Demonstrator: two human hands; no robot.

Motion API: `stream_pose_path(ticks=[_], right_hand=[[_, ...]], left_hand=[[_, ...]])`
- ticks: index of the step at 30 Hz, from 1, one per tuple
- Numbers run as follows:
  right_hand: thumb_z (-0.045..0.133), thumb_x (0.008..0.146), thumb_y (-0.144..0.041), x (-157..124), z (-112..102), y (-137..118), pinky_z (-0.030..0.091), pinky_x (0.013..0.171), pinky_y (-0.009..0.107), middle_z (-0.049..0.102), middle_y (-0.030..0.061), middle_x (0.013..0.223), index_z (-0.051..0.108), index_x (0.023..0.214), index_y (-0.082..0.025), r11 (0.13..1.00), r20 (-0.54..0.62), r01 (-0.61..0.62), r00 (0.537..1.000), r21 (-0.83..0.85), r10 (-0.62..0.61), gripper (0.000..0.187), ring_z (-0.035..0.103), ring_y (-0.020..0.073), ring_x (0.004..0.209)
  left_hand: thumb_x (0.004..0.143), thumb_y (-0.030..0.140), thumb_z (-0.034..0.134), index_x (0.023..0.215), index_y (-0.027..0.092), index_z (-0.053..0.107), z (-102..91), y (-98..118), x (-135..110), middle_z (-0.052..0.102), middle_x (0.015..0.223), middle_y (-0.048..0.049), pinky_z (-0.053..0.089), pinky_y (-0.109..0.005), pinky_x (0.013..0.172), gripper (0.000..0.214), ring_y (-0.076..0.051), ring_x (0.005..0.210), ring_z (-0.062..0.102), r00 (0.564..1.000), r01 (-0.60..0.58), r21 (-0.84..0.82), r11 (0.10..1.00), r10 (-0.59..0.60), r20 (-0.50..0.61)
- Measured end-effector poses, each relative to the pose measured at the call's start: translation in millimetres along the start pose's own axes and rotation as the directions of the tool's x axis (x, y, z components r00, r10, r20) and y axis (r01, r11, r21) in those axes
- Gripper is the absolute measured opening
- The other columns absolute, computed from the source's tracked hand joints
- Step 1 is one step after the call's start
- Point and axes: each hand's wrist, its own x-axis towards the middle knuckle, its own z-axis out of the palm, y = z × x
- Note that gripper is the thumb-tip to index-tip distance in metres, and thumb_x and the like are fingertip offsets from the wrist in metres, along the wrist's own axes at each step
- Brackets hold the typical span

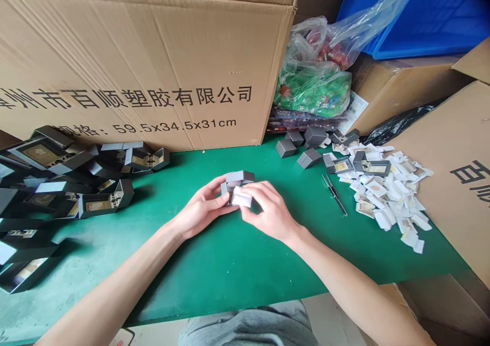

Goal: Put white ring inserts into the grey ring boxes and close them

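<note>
Head view shows a small grey jewellery box (pixel 238 178) held between the person's left hand (pixel 202 208) and right hand (pixel 271 211), over the middle of a green-topped workbench (pixel 214 269). Its shell is cradled from the left by the left hand, with the fingers curled around it, and a white pad (pixel 242 197) at its near side is pinched by the right hand's thumb and fingertips (pixel 255 189). The hands are closed in on the box, not spread, though how firmly it is pressed cannot be told. It is judged to be light and stiff, with a fairly smooth covering that may slip a little, while the pad is likely soft and easily creased. The shell would best be taken by its firm sides, with only light pressure on the pad. The box is tilted, its grey top facing up and away from the person, and the pad juts toward the person. Its outline is nearly cubic, so no clear long axis can be made out. Open boxes (pixel 103 203) are spread to the left, and closed grey boxes (pixel 306 149), tweezers (pixel 335 195) and a heap of white pads (pixel 390 195) lie to the right.
</note>
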Motion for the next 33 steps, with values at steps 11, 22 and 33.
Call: stream_pose_path(ticks=[11, 22, 33], right_hand=[[0.058, 0.091, -0.022, -3.1, 3.9, -6.9, 0.059, 0.095, 0.040, 0.070, 0.0051, 0.118, 0.063, 0.120, -0.029, 0.997, -0.105, -0.070, 0.992, -0.023, 0.067, 0.030, 0.067, 0.0228, 0.110], [0.057, 0.094, -0.020, -4.9, 7.5, -6.8, 0.058, 0.094, 0.041, 0.071, 0.0041, 0.123, 0.063, 0.129, -0.028, 0.998, -0.045, 0.007, 0.999, -0.056, -0.010, 0.036, 0.067, 0.0234, 0.107], [0.060, 0.095, -0.019, -5.6, 11.8, -6.4, 0.055, 0.101, 0.038, 0.068, 0.0074, 0.124, 0.065, 0.124, -0.026, 0.995, -0.143, 0.046, 0.989, 0.087, -0.033, 0.031, 0.065, 0.0208, 0.113]], left_hand=[[0.087, 0.024, 0.073, 0.135, 0.030, 0.063, -1.5, -0.4, 0.3, 0.056, 0.147, -0.0067, 0.046, -0.050, 0.113, 0.049, -0.033, 0.140, 0.047, 1.000, -0.012, 0.085, 0.996, 0.013, -0.004], [0.088, 0.025, 0.072, 0.138, 0.031, 0.059, -3.6, -3.6, 1.0, 0.060, 0.142, -0.0067, 0.048, -0.043, 0.111, 0.052, -0.031, 0.136, 0.051, 1.000, 0.001, 0.136, 0.991, -0.005, 0.029], [0.089, 0.025, 0.072, 0.136, 0.028, 0.061, -9.7, -7.4, 3.3, 0.060, 0.142, -0.0075, 0.044, -0.047, 0.113, 0.048, -0.032, 0.136, 0.051, 0.997, -0.035, 0.081, 0.996, 0.029, 0.078]])
